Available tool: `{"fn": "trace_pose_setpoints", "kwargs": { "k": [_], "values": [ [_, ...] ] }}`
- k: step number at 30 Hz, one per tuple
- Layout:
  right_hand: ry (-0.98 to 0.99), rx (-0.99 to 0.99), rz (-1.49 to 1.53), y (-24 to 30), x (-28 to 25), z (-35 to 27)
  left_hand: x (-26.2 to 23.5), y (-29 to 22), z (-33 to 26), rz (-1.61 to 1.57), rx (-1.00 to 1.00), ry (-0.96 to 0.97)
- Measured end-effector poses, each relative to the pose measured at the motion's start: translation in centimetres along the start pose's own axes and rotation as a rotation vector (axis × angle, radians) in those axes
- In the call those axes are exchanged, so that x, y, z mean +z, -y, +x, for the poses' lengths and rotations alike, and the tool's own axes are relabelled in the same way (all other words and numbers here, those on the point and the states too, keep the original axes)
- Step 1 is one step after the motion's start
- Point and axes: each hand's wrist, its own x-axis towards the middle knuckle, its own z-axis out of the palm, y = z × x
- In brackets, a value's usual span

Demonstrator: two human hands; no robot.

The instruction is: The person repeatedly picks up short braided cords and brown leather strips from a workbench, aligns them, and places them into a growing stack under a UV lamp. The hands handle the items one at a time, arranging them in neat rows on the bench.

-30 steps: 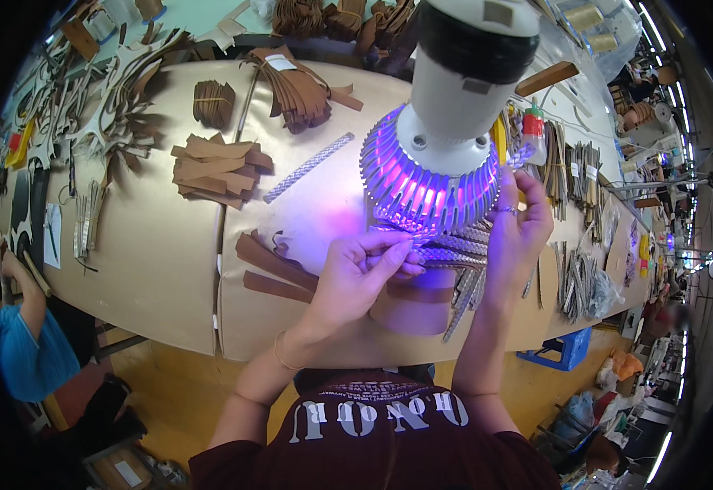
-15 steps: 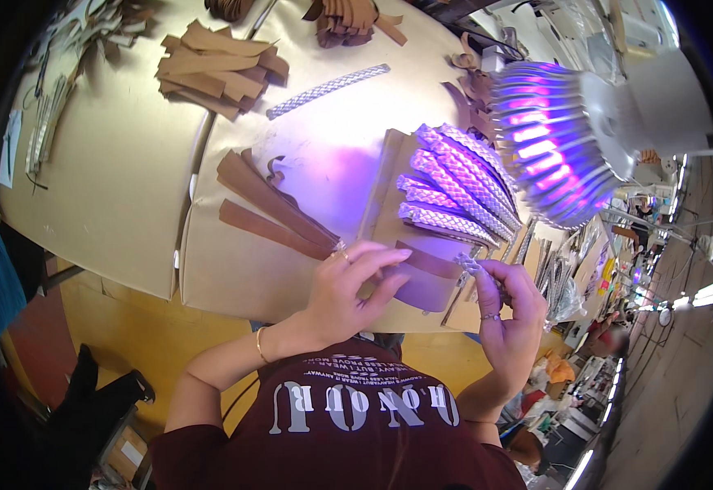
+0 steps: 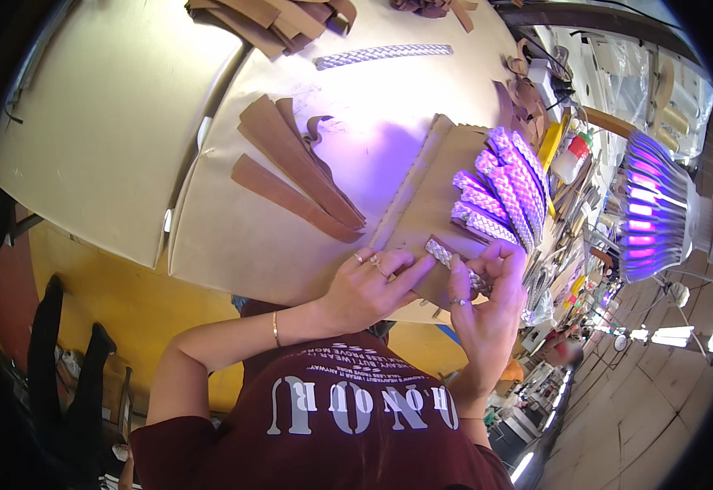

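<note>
The tbl point(image 3: 95, 155) is big, flat and tan, w/ a yellow floor point(image 3: 160, 286) below. A lamp point(image 3: 657, 208) w/ fins glows pink on the R side. A bunch of braids point(image 3: 503, 188) sits on a tan pad point(image 3: 422, 175), all lit purple. Brown strips point(image 3: 299, 163) lie to the L, and 1 lone braid point(image 3: 385, 55) lies far up top.

The small braid point(image 3: 439, 251) is btwn the 2 hands, nr the pad's low edge. One end sits in the R hand point(image 3: 487, 286), the other pts at the L hand. R hand is pinched tight on it, thumb vs fingers. L hand point(image 3: 381, 282) is part open, fingers out, tips just beside the braid; can't tell if they touch.
</note>
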Motion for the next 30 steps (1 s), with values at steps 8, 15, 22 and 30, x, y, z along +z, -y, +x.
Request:
{"fn": "trace_pose_setpoints", "kwargs": {
  "k": [8, 15, 22, 30],
  "values": [
    [-0.027, 0.088, 0.024, 0.41, 0.73, 0.28, 0.15, 0.39, -0.29, 0.032, 0.013, 0.021],
    [-0.038, 0.12, 0.063, 0.41, 0.98, 0.28, 0.25, 0.79, -0.35, 0.023, 0.05, -0.01],
    [-0.011, 0.086, 0.014, 0.27, 0.98, 0.15, 0.11, 0.82, -0.21, -0.003, 0.041, 0.012],
    [0.001, 0.134, 0.056, 0.17, 0.92, 0.3, 0.27, 0.74, -0.18, -0.004, 0.019, -0.004]
  ]
}}
